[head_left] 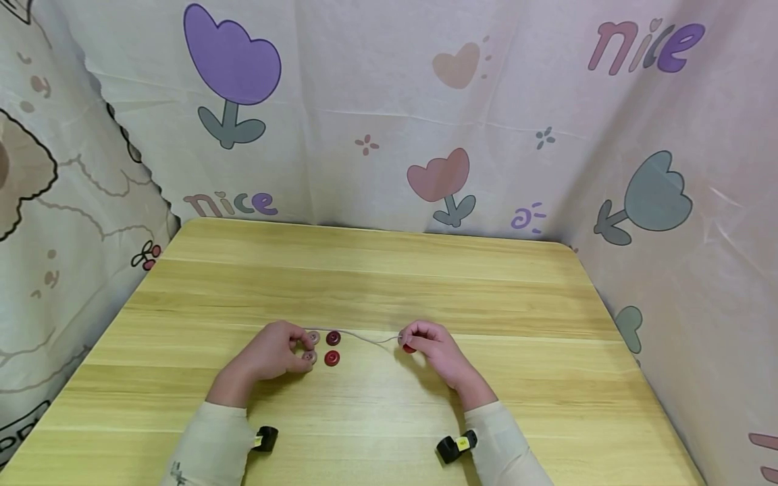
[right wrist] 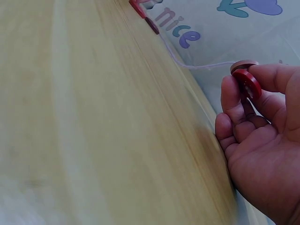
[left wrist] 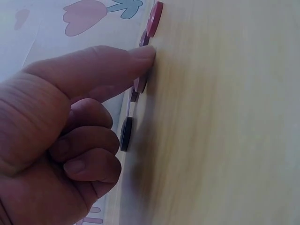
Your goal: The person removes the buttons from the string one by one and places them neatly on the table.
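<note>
My left hand is at the table, thumb and index finger at either side of a pale pink button. Just beyond it lies another pale button. Beside these are a dark red button and a bright red button. A black button shows below my left fingers only in the left wrist view. Raised to the right, my right hand pinches a red button and a brownish-pink button together. A thin pale cord runs from there towards the left hand.
The wooden table meets a printed cloth at its back and sides. A black wrist device sits at the left sleeve, and another black device at the right sleeve.
</note>
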A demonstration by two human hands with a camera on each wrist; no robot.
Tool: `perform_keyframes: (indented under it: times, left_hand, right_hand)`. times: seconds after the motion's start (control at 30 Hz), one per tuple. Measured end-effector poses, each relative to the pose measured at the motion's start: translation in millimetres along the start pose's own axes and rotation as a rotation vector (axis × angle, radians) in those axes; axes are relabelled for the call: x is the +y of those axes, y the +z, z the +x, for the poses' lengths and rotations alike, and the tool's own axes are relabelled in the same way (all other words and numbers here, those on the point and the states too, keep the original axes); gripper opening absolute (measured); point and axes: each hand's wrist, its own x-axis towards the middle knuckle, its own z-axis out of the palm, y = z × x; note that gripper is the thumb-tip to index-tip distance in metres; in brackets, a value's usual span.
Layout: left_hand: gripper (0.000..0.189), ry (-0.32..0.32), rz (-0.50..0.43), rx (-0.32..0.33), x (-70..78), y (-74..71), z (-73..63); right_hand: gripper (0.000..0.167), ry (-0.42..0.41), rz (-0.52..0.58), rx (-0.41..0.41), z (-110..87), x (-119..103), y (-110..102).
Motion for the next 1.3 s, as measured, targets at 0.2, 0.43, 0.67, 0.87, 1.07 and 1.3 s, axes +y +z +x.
perform_keyframes:
  times: [0.2,0.43,0.67,0.87,1.07,1.3]
  left_hand:
    - [0.017,-0.008,-0.023,-0.012,2.0,0.6,2.2]
    - [0.018,-0.042,0.005,-0.002,5.2,-1.1,4.4]
    - [0.025,-0.023,0.042,0.017,11.8,-2.9,9.8]
    - [0.023,-0.02,-0.082,-0.043,22.1,2.3,16.8]
    - [0.019,0.067,-0.059,-0.06,35.0,10.6,26.3]
    - [0.017,0.123,0.023,-0.073,47.9,22.9,36.3]
  right_hand:
    - [0.015,-0.015,-0.021,0.024,-2.8,1,-2]
    - [0.015,-0.012,-0.014,0.02,-3.1,0,-2]
    - [0.015,-0.011,-0.002,0.022,-3.5,0,-1]
    - [0.016,-0.003,-0.016,0.018,-3.8,-1,1]
    - [0.017,-0.02,-0.023,0.011,-3.8,1,2]
    - [0.016,-0.021,-0.018,0.01,-3.3,1,3]
